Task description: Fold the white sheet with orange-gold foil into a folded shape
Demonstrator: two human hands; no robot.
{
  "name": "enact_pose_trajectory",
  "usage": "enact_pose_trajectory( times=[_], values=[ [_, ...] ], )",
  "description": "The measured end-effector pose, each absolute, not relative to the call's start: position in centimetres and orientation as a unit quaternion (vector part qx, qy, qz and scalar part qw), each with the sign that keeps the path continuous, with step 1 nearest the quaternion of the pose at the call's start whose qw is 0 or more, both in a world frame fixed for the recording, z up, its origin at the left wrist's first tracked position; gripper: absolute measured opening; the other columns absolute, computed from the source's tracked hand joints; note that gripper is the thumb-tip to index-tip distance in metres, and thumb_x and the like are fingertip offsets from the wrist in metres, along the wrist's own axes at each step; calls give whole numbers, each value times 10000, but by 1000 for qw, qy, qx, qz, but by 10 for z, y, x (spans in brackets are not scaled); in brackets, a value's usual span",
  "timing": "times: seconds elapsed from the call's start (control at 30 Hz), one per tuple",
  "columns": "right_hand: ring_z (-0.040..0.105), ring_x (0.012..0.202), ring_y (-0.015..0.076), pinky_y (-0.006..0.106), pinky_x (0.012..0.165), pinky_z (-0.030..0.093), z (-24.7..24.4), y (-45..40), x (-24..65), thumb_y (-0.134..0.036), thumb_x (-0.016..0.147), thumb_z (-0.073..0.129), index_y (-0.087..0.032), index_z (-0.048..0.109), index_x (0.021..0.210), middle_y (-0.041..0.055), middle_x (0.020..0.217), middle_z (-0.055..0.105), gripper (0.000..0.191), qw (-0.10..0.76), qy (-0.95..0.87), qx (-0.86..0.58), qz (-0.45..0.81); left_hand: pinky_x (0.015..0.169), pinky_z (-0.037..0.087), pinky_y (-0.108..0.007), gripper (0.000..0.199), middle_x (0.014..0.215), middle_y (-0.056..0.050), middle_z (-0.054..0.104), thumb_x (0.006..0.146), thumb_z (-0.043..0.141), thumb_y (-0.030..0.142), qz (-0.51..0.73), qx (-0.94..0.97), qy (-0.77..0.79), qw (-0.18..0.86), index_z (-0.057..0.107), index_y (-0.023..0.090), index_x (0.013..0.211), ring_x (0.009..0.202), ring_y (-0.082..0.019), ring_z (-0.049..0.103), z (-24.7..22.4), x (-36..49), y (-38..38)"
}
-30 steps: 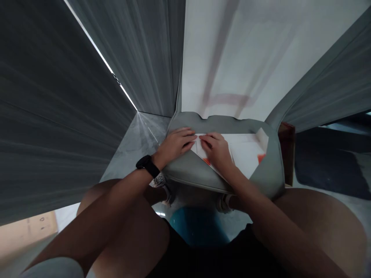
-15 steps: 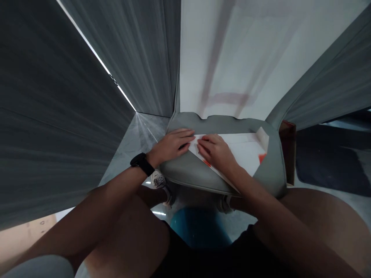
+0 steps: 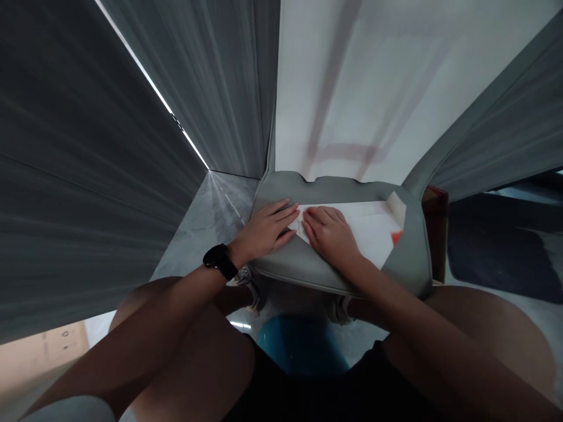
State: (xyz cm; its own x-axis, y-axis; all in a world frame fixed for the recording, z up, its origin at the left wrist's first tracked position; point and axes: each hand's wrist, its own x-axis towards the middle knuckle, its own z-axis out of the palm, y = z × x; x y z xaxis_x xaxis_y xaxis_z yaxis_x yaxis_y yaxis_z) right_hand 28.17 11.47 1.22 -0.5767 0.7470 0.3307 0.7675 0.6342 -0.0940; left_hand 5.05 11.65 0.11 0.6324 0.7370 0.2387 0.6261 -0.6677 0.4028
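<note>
Left hand (image 3: 266, 230) palm down, fingers spread; right hand (image 3: 333, 235) palm down, fingers together, forearms (image 3: 396, 299) angled inward

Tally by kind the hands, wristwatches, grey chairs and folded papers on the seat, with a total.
Left hand and right hand: 2
Black wristwatch: 1
Grey chair: 1
Folded white paper: 1
Total: 5

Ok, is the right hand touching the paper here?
Touching. The head view, the only one, shows the right hand lying palm down over the paper, its fingertips resting on the white surface with no visible gap.
</note>
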Motion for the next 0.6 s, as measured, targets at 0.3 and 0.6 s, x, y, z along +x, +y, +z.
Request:
enact_pose_trajectory(
  times=[0.3,0.6],
  values=[
    [518,1426,371,588,1237,358,1,92,277,-507,1109,407,-97,576,1515,216,1519,603,602,167,-873,-459,10,1331,109,-650,590,1709,-95,397,1130,389,487,120,895,417,108,374,231,1661,1613,-313,309,9,53,102],
    [468,1494,399,655,1270,299,1,85,282,-508,1117,350,-54,568,1515,237,1532,589,642,178,-857,-483,12,1323,153,-643,616,1691,-115,426,1121,376,532,120,877,461,63,409,200,1638,1589,-336,352,11,51,87]
  ],
)
